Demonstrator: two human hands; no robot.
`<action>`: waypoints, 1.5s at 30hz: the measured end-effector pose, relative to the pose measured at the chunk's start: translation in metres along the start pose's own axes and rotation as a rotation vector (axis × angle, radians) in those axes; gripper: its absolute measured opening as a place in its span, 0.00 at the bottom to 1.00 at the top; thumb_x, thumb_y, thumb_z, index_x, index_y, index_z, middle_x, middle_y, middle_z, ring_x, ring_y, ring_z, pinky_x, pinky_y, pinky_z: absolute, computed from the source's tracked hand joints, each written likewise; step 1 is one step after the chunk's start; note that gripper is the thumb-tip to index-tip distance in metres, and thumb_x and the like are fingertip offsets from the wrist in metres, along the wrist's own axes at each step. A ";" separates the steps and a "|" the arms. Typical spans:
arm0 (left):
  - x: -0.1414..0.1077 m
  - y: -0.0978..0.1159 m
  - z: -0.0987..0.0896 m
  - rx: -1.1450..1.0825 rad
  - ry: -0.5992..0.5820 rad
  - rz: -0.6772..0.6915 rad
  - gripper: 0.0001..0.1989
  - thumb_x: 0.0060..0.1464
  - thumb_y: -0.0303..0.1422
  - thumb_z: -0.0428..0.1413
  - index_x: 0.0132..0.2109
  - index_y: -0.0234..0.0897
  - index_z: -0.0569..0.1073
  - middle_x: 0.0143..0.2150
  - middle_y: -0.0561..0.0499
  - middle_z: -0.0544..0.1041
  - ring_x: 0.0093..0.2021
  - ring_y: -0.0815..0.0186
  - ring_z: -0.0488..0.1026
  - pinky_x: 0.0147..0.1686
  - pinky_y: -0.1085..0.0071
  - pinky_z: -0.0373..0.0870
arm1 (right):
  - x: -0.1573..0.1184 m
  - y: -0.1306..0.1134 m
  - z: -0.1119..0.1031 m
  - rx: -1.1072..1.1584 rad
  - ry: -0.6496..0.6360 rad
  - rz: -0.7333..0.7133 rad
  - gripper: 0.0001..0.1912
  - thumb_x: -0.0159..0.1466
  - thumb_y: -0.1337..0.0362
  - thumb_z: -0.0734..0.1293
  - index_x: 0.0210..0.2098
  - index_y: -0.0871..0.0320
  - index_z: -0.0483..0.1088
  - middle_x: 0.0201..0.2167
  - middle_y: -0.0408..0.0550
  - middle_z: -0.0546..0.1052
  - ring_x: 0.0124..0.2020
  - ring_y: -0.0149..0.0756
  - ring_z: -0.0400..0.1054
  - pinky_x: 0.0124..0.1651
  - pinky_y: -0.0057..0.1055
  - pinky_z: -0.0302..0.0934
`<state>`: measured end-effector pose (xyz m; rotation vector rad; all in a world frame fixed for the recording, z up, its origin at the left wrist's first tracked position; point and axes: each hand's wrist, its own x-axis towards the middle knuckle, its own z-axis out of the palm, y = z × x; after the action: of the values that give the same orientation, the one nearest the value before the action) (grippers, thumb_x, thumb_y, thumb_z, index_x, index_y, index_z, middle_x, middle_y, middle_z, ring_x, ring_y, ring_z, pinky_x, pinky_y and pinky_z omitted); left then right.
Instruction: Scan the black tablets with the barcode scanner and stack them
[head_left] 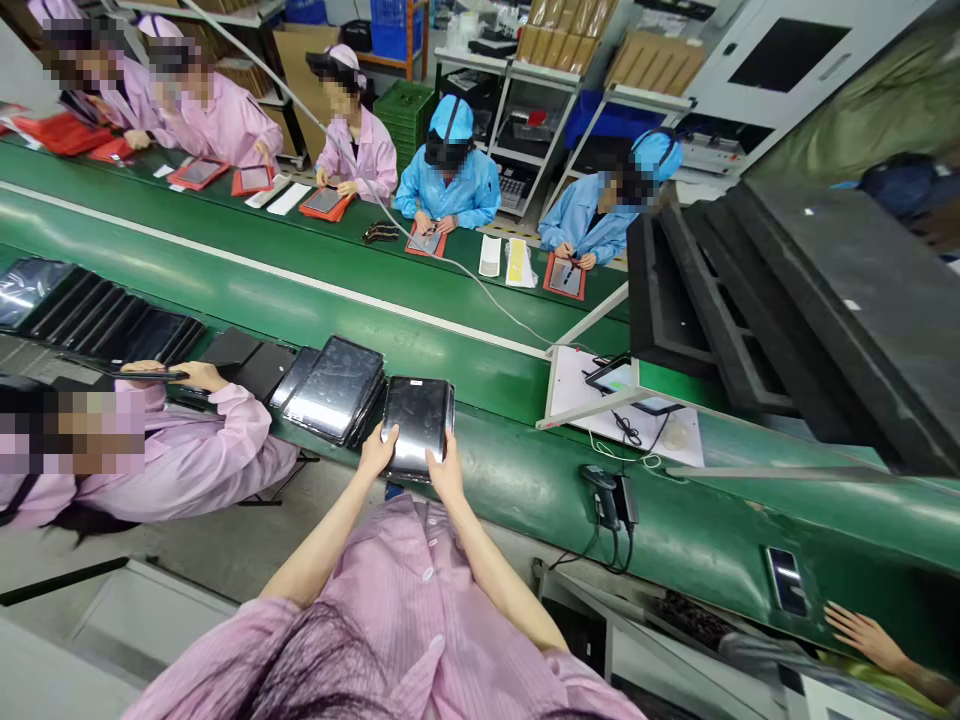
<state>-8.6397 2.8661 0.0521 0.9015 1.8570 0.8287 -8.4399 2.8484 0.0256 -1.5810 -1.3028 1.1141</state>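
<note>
A small stack of glossy black tablet-like panels (417, 420) is in front of me at the near edge of the green bench. My left hand (379, 452) grips its left side, thumb on top and fingers hidden beneath or behind. On the opposite side, my right hand (446, 468) grips the stack in the same way. The top panel has a small white label at its far edge. Just left of my left hand lies another pile of shiny black panels (335, 385), some in clear film.
At left, a co-worker in pink (202, 450) handles a dark panel beside a row of black panels (112, 315). Right of me are a barcode scanner (600, 490), a phone (787, 580) and another person's hand (862, 635). Several co-workers sit across the green line (300, 270). Black foam trays (817, 300) overhang the right.
</note>
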 end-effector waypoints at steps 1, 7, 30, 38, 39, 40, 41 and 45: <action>-0.008 -0.003 -0.008 -0.013 0.020 0.006 0.33 0.69 0.50 0.64 0.71 0.35 0.78 0.72 0.30 0.79 0.76 0.39 0.72 0.77 0.49 0.62 | -0.010 0.000 0.002 0.024 -0.010 -0.004 0.44 0.68 0.53 0.70 0.80 0.55 0.61 0.80 0.58 0.67 0.81 0.54 0.61 0.84 0.56 0.54; -0.075 -0.048 -0.038 -0.174 0.041 0.055 0.34 0.62 0.48 0.69 0.71 0.42 0.79 0.69 0.40 0.83 0.72 0.45 0.78 0.75 0.52 0.70 | -0.077 0.007 -0.006 0.100 -0.113 -0.069 0.41 0.72 0.48 0.70 0.81 0.49 0.60 0.81 0.54 0.66 0.82 0.52 0.60 0.84 0.56 0.55; 0.003 -0.014 0.018 -0.326 -0.117 -0.033 0.39 0.62 0.56 0.69 0.69 0.35 0.80 0.74 0.33 0.78 0.78 0.46 0.70 0.75 0.58 0.64 | 0.015 0.002 -0.018 0.131 -0.064 0.009 0.51 0.65 0.50 0.72 0.82 0.56 0.55 0.81 0.60 0.65 0.80 0.54 0.62 0.82 0.55 0.56; -0.023 -0.033 -0.006 -0.428 0.006 -0.155 0.33 0.51 0.62 0.73 0.46 0.35 0.88 0.52 0.36 0.89 0.59 0.43 0.84 0.60 0.57 0.79 | -0.024 -0.026 0.008 -0.014 -0.118 -0.244 0.40 0.74 0.56 0.67 0.83 0.51 0.59 0.84 0.52 0.61 0.84 0.48 0.54 0.86 0.53 0.48; -0.028 -0.037 -0.007 -0.442 0.039 -0.163 0.34 0.50 0.62 0.74 0.47 0.35 0.88 0.51 0.37 0.89 0.58 0.45 0.84 0.60 0.57 0.80 | -0.026 -0.028 0.008 -0.023 -0.134 -0.232 0.40 0.74 0.56 0.67 0.83 0.50 0.59 0.83 0.51 0.62 0.84 0.48 0.54 0.86 0.53 0.48; -0.032 -0.040 -0.009 -0.452 0.071 -0.162 0.34 0.50 0.61 0.74 0.48 0.35 0.88 0.52 0.38 0.89 0.58 0.46 0.84 0.60 0.57 0.80 | -0.026 -0.027 0.008 -0.023 -0.150 -0.207 0.40 0.73 0.56 0.67 0.82 0.50 0.59 0.83 0.51 0.63 0.84 0.48 0.55 0.86 0.53 0.49; -0.035 -0.042 -0.010 -0.457 0.090 -0.153 0.33 0.51 0.59 0.75 0.50 0.35 0.88 0.52 0.38 0.89 0.57 0.46 0.85 0.61 0.56 0.80 | -0.025 -0.024 0.007 -0.014 -0.164 -0.175 0.40 0.73 0.57 0.67 0.82 0.50 0.60 0.82 0.51 0.64 0.83 0.48 0.56 0.86 0.53 0.50; -0.031 -0.040 -0.017 -0.461 0.091 -0.091 0.33 0.51 0.50 0.78 0.58 0.35 0.87 0.59 0.37 0.88 0.61 0.46 0.84 0.66 0.52 0.77 | -0.024 0.000 0.004 0.095 -0.166 -0.056 0.44 0.68 0.58 0.70 0.82 0.50 0.59 0.82 0.51 0.65 0.82 0.48 0.59 0.85 0.51 0.52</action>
<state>-8.6548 2.8164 0.0389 0.4920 1.6666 1.1926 -8.4462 2.8251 0.0279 -1.3995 -1.3721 1.2750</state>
